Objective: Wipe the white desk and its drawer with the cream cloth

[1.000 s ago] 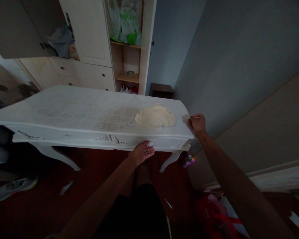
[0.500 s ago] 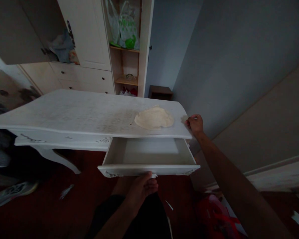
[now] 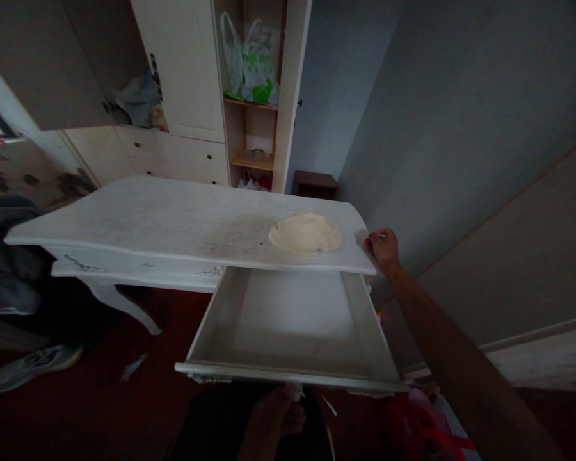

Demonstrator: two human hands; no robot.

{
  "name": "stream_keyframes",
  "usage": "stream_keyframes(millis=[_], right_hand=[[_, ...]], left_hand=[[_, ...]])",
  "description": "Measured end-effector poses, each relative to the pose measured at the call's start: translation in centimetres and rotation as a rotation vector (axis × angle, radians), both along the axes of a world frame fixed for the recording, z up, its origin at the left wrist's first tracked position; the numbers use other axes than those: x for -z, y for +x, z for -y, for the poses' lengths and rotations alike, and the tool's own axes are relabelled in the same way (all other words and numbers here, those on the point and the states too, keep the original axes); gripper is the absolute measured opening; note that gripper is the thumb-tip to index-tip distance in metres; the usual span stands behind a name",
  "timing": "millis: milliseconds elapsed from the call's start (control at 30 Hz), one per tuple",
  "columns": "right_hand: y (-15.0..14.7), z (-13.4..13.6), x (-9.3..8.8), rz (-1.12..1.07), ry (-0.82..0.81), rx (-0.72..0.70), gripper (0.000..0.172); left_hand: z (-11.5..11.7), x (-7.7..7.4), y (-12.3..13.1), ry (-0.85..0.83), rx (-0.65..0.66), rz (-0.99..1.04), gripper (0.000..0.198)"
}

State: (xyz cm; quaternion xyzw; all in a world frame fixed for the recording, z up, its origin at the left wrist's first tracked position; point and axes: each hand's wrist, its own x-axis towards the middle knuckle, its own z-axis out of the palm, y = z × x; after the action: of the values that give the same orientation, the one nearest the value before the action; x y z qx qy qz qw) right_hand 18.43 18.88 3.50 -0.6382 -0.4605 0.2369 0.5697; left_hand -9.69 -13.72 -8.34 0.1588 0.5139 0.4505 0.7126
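A white desk [image 3: 173, 211] stands before me with its drawer [image 3: 292, 320] pulled far out; the drawer's inside is bare. Below the drawer front, my left hand [image 3: 281, 413] is closed around the small white drawer knob [image 3: 296, 390]. At the desk's right edge, my right hand [image 3: 383, 246] has its fingers curled in. Whatever those fingers may hold is too small and dark to make out. A flat, cream-coloured cloth-like piece [image 3: 304, 232] lies on the desktop, left of my right hand.
Behind the desk is a white wardrobe [image 3: 187, 70] with plastic bags [image 3: 259, 70] on a shelf. A brown box-like stand [image 3: 315, 182] is by the grey wall. On the dark red floor are a shoe [image 3: 33, 368] and a red bag [image 3: 413, 422].
My left hand has drawn the drawer farther out toward me, so more of its inside shows. My right hand stays at the desk's right edge. The view has shifted slightly.
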Motion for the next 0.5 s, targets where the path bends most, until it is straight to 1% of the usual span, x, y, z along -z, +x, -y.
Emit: stream_keyframes(millis=[133,233,367,500], right_hand=[[0.0,0.1,0.0,0.006,0.002,0.000,0.019],[0.0,0.1,0.1,0.013,0.020,-0.005,0.018],[0.2,-0.1,0.5,0.026,0.037,-0.005,0.017],[0.4,-0.2,0.6,0.053,0.025,-0.012,0.017]], left_hand=[[1.4,1.8,2.1,-0.002,-0.023,0.052,0.069],[1.8,2.5,3.1,-0.018,-0.003,0.033,0.067],[1.8,2.6,3.0,-0.009,0.078,-0.086,0.054],[1.7,2.5,2.3,0.004,0.084,-0.123,0.049]])
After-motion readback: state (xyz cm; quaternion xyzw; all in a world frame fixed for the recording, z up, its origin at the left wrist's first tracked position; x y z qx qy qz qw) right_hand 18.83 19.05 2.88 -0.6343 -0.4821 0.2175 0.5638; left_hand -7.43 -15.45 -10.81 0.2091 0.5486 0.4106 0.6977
